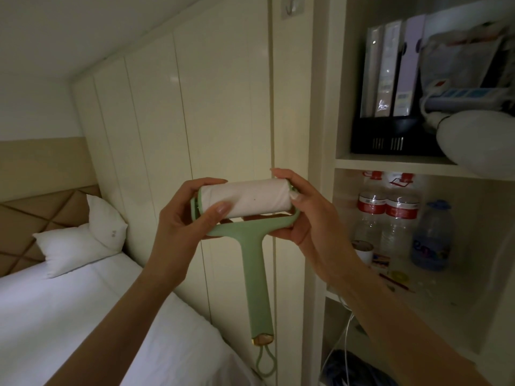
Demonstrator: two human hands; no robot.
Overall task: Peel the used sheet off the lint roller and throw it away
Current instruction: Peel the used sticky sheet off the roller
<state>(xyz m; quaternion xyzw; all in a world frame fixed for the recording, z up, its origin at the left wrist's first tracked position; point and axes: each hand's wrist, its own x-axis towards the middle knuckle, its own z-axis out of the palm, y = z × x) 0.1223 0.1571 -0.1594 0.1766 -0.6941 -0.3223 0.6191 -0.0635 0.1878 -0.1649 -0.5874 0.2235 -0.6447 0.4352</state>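
Observation:
A lint roller with a pale green frame and a long handle hangs downward in front of a cream panelled wall. Its white sticky roll lies horizontal at the top, with a few dark specks on the outer sheet. My left hand grips the roll's left end, thumb on the front face. My right hand holds the right end and the frame's corner, thumb tip pressed on the roll's edge. No loose sheet edge shows.
A bed with white sheets and a white pillow lies at lower left. At right, open shelves hold binders, water bottles, a can and small clutter. Cables hang below the shelves. No bin is in view.

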